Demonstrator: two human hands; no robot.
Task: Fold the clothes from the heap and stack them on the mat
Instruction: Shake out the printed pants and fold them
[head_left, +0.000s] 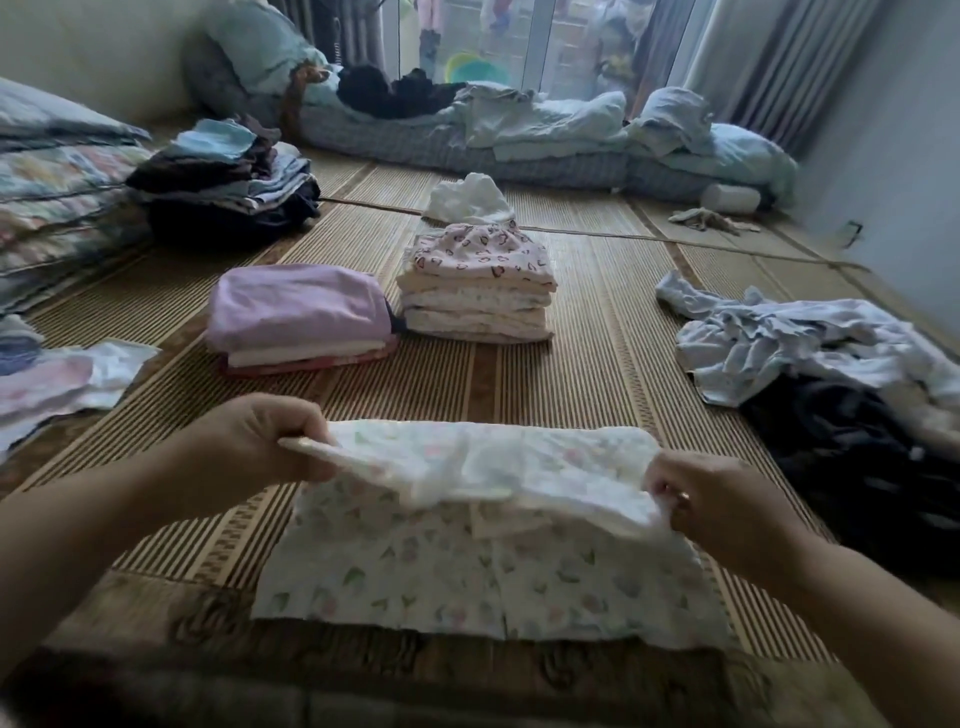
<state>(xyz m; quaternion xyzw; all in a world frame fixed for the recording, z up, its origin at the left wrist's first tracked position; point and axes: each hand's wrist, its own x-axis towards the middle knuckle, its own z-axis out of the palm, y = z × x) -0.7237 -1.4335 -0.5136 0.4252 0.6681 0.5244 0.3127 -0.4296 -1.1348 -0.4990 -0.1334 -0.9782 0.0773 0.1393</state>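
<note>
As I held the floral garment (467, 566) by its far edge, my left hand (254, 441) pinched the left corner and my right hand (711, 499) gripped the right corner, both with fingers curled round the cloth. That edge was lifted off the mat (597, 364) and turned back towards me, while the near part of the garment lay flat on the mat just in front of me.

Beyond the garment, near the middle of the mat, stood two folded stacks side by side. A purple-topped stack (298, 312) was on the left. A taller cream stack (478, 301), topped by a piece with a heart print, was on the right, and the two almost touched. A crumpled white piece (467, 200) lay just behind the cream stack.

To my right the unfolded heap (810, 353) spread over the mat, with pale blue-white cloth farther off and dark cloth (857, 457) nearer me. To my left several pale pieces (67, 379) lay flat at the mat's edge. Farther back on that side a dark stack (228, 176) of folded clothes sat beside a pile of patterned quilts (52, 192). Along the far side ran low bedding (519, 130) with pale blue covers and pillows, before a curtained window.
</note>
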